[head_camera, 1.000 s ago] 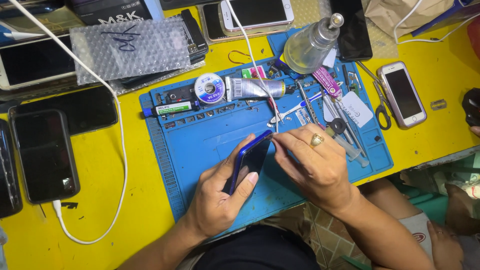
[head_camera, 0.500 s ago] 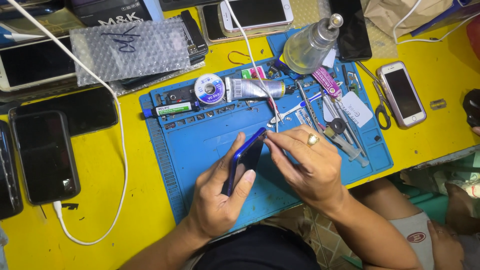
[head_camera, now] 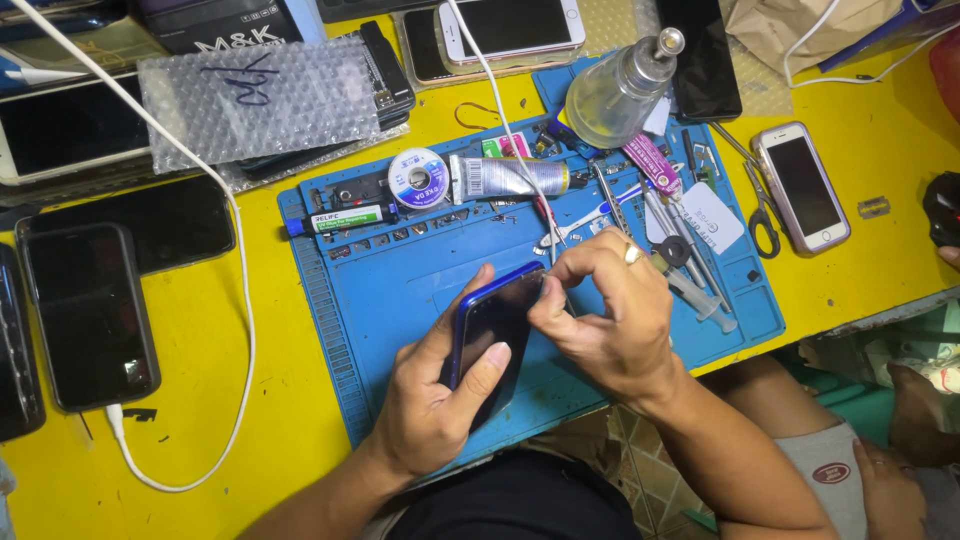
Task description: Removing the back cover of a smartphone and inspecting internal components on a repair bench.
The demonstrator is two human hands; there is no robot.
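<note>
Left hand (head_camera: 435, 410) grips a dark phone with a blue frame (head_camera: 492, 335), fingers clamped on it: thumb lies across the screen near its lower edge, the other fingers wrap the left side from behind. The phone is held tilted above the near middle of a blue work mat (head_camera: 400, 290), screen up.

Right hand (head_camera: 605, 320) is at the phone's upper right edge, fingers pinched together against the frame; whatever sits between the fingertips is too small to tell. A gold ring (head_camera: 632, 254) shows on one finger.

Mat lies on a yellow counter (head_camera: 230, 400). Along its far edge: a small solder spool (head_camera: 418, 180), a crumpled metal tube (head_camera: 508, 177) just right of it, a clear dispenser bottle (head_camera: 620, 92) at the far right corner. Right part of the mat: tweezers, a syringe (head_camera: 700, 298), a pink tool (head_camera: 652, 165) and other small tools, packed close together.

Right of the mat: scissors (head_camera: 760, 205), then a white phone in a pale case (head_camera: 800, 187). Left of the mat: a black phone (head_camera: 90, 315) face up, with a white cable (head_camera: 240, 330) looping around its near end. Far left: a bubble-wrap sheet (head_camera: 255, 100) over dark devices. Far middle: another white phone (head_camera: 510, 25), the cable crossing it.
</note>
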